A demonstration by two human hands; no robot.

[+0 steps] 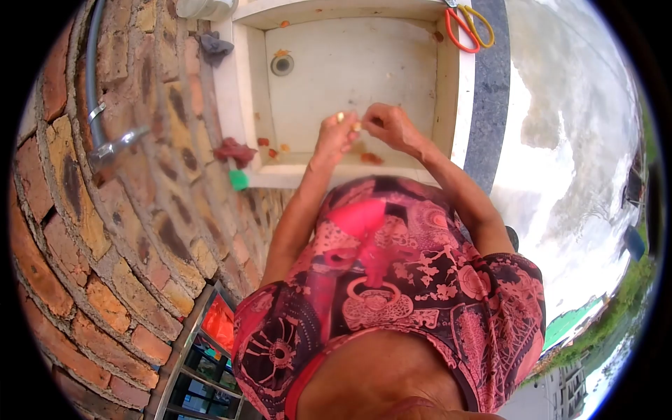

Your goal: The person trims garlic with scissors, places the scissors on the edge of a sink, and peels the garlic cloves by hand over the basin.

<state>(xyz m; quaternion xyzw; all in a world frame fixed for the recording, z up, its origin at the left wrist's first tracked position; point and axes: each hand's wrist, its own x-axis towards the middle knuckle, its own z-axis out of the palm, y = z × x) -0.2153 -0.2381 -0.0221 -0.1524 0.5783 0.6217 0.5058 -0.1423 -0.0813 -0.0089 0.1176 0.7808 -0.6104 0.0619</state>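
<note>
Both hands are raised over the near part of a pale sink (453, 98). My left hand (334, 140) is closed, its fingers around small pale yellow pieces (341, 117) that look like garlic cloves, though they are too small to be certain. Right beside it, my right hand (393, 128) is curled with fingertips pinched close to the left hand's fingers. Whatever those fingertips grip is hidden. Reddish-brown scraps (372, 159) lie in the basin below the hands, and others are scattered along its edges.
Scissors (470, 31) with red and yellow handles rest on the sink's far right corner. At the left rim are a dark red cloth (234, 151), a green object (239, 180) and a grey rag (215, 49). A metal tap (115, 145) juts from the brick wall (161, 210).
</note>
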